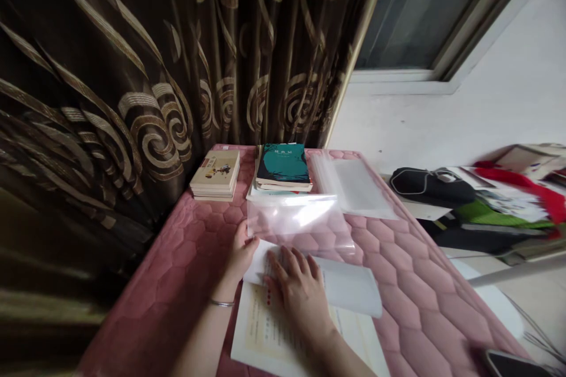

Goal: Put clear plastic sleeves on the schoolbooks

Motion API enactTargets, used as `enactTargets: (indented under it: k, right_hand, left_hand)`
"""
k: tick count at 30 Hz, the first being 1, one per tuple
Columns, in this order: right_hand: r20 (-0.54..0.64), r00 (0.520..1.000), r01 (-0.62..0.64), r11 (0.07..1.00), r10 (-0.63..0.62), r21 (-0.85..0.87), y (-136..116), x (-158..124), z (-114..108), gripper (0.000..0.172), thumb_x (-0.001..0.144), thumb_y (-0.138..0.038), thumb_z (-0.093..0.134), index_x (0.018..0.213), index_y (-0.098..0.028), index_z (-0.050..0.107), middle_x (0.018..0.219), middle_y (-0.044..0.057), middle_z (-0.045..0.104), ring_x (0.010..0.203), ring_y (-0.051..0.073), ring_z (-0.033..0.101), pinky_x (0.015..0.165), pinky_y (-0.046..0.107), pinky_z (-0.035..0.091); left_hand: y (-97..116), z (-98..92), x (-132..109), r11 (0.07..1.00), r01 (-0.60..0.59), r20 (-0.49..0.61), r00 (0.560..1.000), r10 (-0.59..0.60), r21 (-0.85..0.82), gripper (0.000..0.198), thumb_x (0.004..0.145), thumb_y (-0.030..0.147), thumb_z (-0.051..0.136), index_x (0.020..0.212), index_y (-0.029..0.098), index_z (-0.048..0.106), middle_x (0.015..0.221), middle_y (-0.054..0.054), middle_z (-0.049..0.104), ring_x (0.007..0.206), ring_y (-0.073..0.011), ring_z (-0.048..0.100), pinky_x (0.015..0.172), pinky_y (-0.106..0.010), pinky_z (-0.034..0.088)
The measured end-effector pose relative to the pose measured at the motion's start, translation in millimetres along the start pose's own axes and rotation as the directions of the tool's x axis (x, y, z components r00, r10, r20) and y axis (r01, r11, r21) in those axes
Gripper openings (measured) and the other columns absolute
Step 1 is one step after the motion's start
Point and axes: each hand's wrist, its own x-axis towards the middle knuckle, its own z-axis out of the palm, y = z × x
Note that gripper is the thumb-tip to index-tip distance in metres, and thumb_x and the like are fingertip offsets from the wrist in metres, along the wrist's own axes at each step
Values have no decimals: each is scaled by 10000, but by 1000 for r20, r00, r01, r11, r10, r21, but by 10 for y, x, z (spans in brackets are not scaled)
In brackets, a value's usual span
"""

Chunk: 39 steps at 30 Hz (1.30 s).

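Note:
A white book [283, 330] lies open near the front of the pink quilted table [398, 283]. My right hand [298, 288] rests flat on its page, fingers stretched out. My left hand [242, 250] pinches the far left corner of the book's turned-up cover flap [349, 285]. A clear plastic sleeve [296, 221] lies just beyond both hands. Behind it sits a teal-covered book [283, 165] on a small stack.
A stack of beige books [216, 174] stands at the back left by the dark patterned curtain [154, 82]. More clear plastic sleeves [354, 185] lie at the back right. A phone [515, 362] lies at the front right corner. Cluttered bags and clothes [477, 200] lie right of the table.

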Motion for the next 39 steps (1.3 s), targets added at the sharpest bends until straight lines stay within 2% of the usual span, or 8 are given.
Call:
enactTargets:
  k: [4, 14, 19, 24, 29, 34, 39]
  right_hand:
    - [19, 1000, 4, 1000, -4, -8, -3, 0, -8, 354, 921, -383, 486, 1247, -289, 588, 1278, 90, 582, 1154, 285, 484, 978, 456, 318]
    - [-69, 998, 3, 1000, -4, -8, 2, 50, 13, 352, 907, -310, 509, 1246, -278, 596, 1293, 84, 574, 1168, 295, 466, 985, 464, 322]
    - [-41, 999, 12, 1000, -12, 20, -2, 36, 3, 346, 914, -347, 496, 1237, -287, 604, 1251, 86, 598, 1151, 288, 477, 984, 467, 316]
    - [-30, 1000, 4, 1000, -4, 19, -7, 35, -10, 366, 916, -366, 498, 1261, -283, 586, 1303, 84, 566, 1190, 292, 455, 1007, 468, 292]
    - [-42, 999, -6, 998, 9, 66, -19, 31, -14, 359, 914, -414, 501, 1227, -279, 613, 1252, 81, 604, 1153, 282, 482, 990, 455, 307]
    - [-62, 997, -30, 995, 36, 98, -43, 2, -21, 328, 902, -454, 518, 1151, -289, 654, 1159, 59, 656, 1066, 259, 532, 960, 438, 329]
    - [-79, 996, -37, 996, 44, 87, -59, 0, -43, 345, 892, -476, 526, 1150, -288, 656, 1194, 67, 641, 1079, 267, 526, 961, 437, 331]
  left_hand:
    - [20, 8, -19, 1000, -23, 18, 1000, 22, 15, 450, 702, 201, 645, 1127, 165, 503, 1017, -113, 710, 953, -240, 684, 849, -361, 504]
    - [74, 29, -44, 1000, 17, 34, 999, -18, 16, 445, 691, 215, 660, 1106, 175, 506, 998, -111, 711, 968, -263, 678, 837, -361, 500]
    - [72, 17, -41, 1000, 8, 45, 999, -8, 0, 438, 688, 192, 638, 1105, 182, 505, 1021, -108, 713, 975, -257, 680, 879, -379, 485]
    - [67, 11, -44, 1000, 7, 68, 998, -6, -15, 430, 709, 200, 634, 1117, 171, 503, 1015, -120, 718, 971, -259, 683, 865, -380, 495]
    - [44, 12, -44, 999, -35, 49, 998, 36, -12, 371, 746, 235, 637, 1086, 169, 506, 965, -101, 723, 914, -250, 699, 847, -381, 503]
    - [13, 5, -20, 999, -45, 32, 998, 45, 1, 349, 719, 171, 619, 1055, 168, 522, 943, -87, 719, 900, -239, 701, 862, -376, 491]
    - [-27, 0, 13, 998, -58, 3, 998, 58, 27, 337, 731, 171, 596, 1060, 165, 519, 929, -83, 715, 850, -227, 708, 838, -371, 500]
